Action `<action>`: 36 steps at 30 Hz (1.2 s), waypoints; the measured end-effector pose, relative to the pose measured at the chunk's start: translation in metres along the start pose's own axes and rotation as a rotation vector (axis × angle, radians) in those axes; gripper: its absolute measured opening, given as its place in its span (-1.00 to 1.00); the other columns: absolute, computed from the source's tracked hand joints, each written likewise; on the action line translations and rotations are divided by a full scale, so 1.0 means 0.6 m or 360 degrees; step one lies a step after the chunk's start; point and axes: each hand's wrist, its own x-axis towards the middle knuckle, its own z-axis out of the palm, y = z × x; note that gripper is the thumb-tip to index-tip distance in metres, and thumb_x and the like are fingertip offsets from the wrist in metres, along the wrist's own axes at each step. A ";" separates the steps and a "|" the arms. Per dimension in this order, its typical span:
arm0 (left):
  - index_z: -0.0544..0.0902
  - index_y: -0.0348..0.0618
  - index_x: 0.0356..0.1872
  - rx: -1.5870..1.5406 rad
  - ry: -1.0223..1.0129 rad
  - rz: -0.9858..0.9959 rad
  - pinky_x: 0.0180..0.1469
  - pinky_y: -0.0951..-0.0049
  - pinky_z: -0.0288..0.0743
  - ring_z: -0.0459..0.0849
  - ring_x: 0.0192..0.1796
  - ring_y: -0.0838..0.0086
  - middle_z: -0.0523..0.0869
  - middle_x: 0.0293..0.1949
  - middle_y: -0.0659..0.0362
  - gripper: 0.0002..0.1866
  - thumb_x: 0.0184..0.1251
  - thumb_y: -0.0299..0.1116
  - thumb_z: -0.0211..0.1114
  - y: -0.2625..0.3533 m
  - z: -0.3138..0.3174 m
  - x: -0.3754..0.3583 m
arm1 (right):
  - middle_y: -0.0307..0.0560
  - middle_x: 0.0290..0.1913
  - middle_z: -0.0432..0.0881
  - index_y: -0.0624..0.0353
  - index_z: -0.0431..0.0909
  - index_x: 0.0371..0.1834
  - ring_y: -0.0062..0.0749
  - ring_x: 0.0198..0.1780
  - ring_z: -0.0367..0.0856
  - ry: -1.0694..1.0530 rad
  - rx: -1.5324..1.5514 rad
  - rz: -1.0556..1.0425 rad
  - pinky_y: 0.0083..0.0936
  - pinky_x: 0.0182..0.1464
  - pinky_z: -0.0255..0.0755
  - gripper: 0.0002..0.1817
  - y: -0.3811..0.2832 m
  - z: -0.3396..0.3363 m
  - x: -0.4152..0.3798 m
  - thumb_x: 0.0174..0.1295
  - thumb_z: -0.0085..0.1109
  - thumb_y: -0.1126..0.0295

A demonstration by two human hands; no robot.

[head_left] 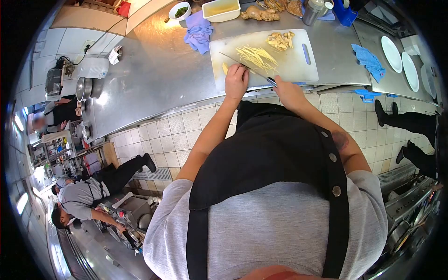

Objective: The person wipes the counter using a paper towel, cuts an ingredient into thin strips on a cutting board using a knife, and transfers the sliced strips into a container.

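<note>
A white cutting board lies at the counter's front edge. My right hand is wrapped round the dark handle of a knife, whose blade points up and left across the board. At the board's front left, my left hand has its fingers bent and pressed together beside the blade; what lies under them is hidden. A pale yellow piece shows just left of these fingers. Thin pale yellow strips lie in a loose pile behind the knife. Irregular yellowish offcuts are heaped at the back right of the board.
Behind the board are a purple cloth, a white tub, a bowl of greens, ginger root and a metal shaker. A blue cloth and white plates lie right. Other people stand left and right.
</note>
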 end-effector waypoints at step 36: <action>0.64 -0.26 -0.40 0.0017 0.0061 0.0015 -0.08 0.24 0.54 0.65 -0.16 0.12 0.68 -0.28 0.04 -0.90 0.09 -0.56 0.42 0.000 0.001 -0.003 | 0.27 -0.32 0.69 0.27 0.40 -0.08 0.25 -0.24 0.69 0.0077 -0.0116 -0.0084 0.08 -0.18 0.52 -0.72 -0.036 -0.044 0.003 0.40 0.08 0.25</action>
